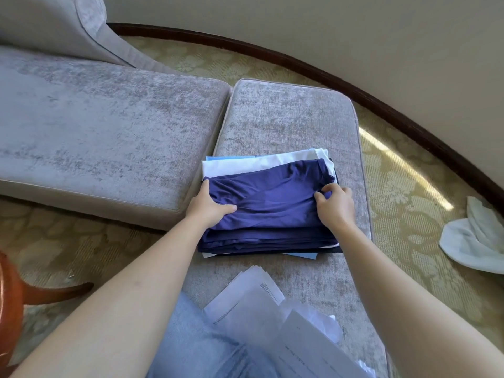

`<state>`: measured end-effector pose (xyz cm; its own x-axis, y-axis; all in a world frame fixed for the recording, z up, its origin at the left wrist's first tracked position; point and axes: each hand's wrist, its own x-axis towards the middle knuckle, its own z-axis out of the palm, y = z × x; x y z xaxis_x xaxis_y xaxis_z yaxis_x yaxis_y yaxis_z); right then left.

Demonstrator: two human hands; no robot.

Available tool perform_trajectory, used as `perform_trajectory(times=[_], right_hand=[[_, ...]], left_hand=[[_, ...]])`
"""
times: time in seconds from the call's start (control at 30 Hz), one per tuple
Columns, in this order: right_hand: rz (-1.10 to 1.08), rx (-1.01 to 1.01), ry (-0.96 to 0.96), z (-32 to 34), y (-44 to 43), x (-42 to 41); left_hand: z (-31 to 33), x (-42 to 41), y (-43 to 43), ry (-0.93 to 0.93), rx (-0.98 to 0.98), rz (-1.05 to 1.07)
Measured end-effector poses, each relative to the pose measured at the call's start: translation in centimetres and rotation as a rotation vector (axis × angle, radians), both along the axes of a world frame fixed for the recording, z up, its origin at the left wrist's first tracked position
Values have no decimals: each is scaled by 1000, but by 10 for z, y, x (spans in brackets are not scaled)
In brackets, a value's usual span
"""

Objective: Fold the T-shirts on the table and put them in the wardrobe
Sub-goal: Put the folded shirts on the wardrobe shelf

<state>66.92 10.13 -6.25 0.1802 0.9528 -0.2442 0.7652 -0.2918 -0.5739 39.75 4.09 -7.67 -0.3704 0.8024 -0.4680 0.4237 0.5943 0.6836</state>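
Note:
A folded navy-blue T-shirt [272,197] lies on top of a small stack of folded shirts, with a white shirt [245,165] and a light-blue shirt [218,158] showing beneath it. The stack sits on a grey upholstered ottoman [286,115]. My left hand [210,205] grips the left edge of the navy shirt, thumb on top. At the shirt's right edge my right hand [335,203] pinches bunched fabric. The lower layers of the stack are mostly hidden.
A grey sofa cushion [103,126] lies to the left of the ottoman. Loose printed papers [261,301] sit on the ottoman's near end. A white cloth [474,236] lies on the patterned carpet at right. A wooden chair leg [54,293] shows at lower left.

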Motion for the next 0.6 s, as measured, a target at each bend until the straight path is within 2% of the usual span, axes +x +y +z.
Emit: perform_trajectory(times=[0.3, 0.6], right_hand=[[-65, 52, 136, -4, 11, 10], [-14, 60, 80, -3, 14, 11]], left_hand=[[-12, -15, 6, -15, 161, -14], [-15, -26, 11, -84, 41, -63]])
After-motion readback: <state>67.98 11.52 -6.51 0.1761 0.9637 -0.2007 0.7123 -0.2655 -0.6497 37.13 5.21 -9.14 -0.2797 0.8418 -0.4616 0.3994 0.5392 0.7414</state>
